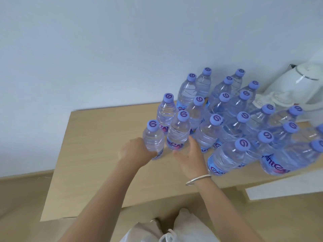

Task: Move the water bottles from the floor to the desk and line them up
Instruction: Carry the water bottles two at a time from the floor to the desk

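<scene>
Several clear water bottles with purple caps stand in rows on the light wooden desk (97,154), filling its right half. My left hand (134,149) grips the nearest-left bottle (153,138) low on its body, the bottle upright on the desk. Beside it stands another bottle (178,131); my right hand (190,154), with a silver bangle on the wrist, has relaxed fingers touching its lower right side. The fingers of my left hand are hidden behind the bottle it holds.
A white electric kettle (300,84) stands at the desk's back right corner, against the white wall. The desk's left half shows bare wood. Wooden floor (22,198) lies below at left, and light clothing (174,229) shows at the bottom edge.
</scene>
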